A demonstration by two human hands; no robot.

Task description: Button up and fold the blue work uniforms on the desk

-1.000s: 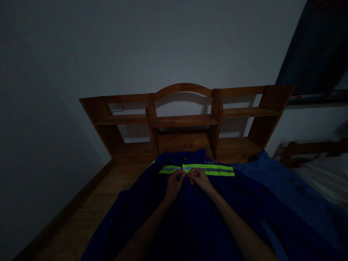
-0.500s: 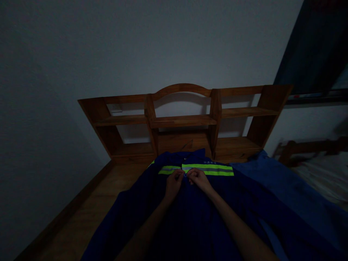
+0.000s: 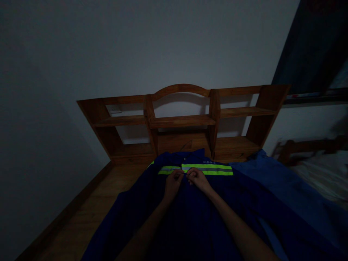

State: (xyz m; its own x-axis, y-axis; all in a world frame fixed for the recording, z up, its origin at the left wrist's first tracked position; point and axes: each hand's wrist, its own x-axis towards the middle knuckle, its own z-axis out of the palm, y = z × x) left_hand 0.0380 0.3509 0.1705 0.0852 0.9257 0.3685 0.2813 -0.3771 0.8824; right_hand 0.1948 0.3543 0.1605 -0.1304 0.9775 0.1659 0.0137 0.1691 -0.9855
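A dark blue work jacket [image 3: 187, 214] with yellow-green and grey reflective bands lies spread out, front up and collar at the far end. My left hand [image 3: 173, 181] is closed in a pinch at the jacket's front opening, just below the chest band. Close beside it, my right hand [image 3: 198, 179] pinches the other side of the opening, with its fingertips almost meeting the left ones. Whatever small fastening lies between the fingertips is too dark and small to make out.
A wooden headboard with shelves [image 3: 183, 121] stands against the grey wall [image 3: 174, 43] behind the jacket. Bare wooden boards [image 3: 95, 203] show on the left. Lighter blue cloth [image 3: 282, 181] lies on the right, with another wooden bed frame [image 3: 307, 146] beyond.
The hands stay at the same spot on the jacket front, fingertips slightly closer together. A small pale ring seen between them before is now mostly hidden. The view has shifted slightly.
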